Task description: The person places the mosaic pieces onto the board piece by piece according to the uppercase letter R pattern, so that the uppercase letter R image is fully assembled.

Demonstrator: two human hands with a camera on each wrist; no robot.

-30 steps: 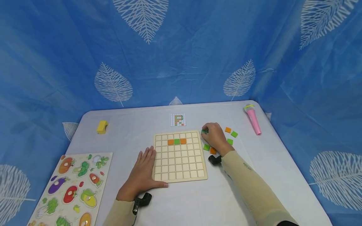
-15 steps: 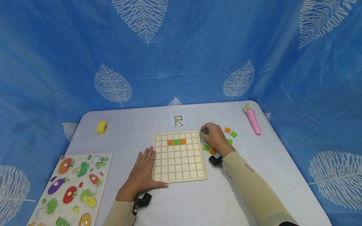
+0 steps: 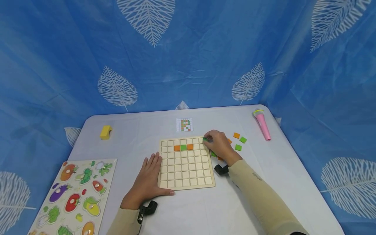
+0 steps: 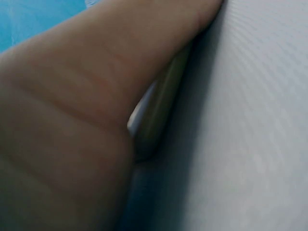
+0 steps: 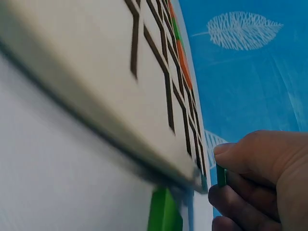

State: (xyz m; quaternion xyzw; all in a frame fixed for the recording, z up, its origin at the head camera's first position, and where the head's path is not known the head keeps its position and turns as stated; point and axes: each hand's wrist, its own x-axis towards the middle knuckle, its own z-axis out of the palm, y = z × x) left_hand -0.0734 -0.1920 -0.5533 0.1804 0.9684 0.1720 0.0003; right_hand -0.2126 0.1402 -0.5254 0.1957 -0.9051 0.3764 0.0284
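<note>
A wooden grid board (image 3: pixel 185 174) lies on the white table, with two orange tiles and one green tile (image 3: pixel 183 147) side by side in its second row. My left hand (image 3: pixel 148 179) rests at the board's lower left corner, fingers straight along the left edge and thumb along the front. Over the board's upper right corner, my right hand (image 3: pixel 219 143) pinches a green tile (image 5: pixel 221 175) between thumb and fingers. In the right wrist view that tile stands on edge, beyond the board's rim. Loose green and orange tiles (image 3: pixel 238 148) lie right of the board, partly hidden by my right hand.
A small pattern card (image 3: pixel 184 124) lies behind the board. A yellow block (image 3: pixel 106 132) stands back left, and a vegetable puzzle board (image 3: pixel 73 195) lies front left. At the back right is a pink toy microphone (image 3: pixel 262 125). Blue cloth surrounds the table.
My right hand has moved slightly left with the green tile, from beside the board to over its upper right corner. The left hand has stayed in place.
</note>
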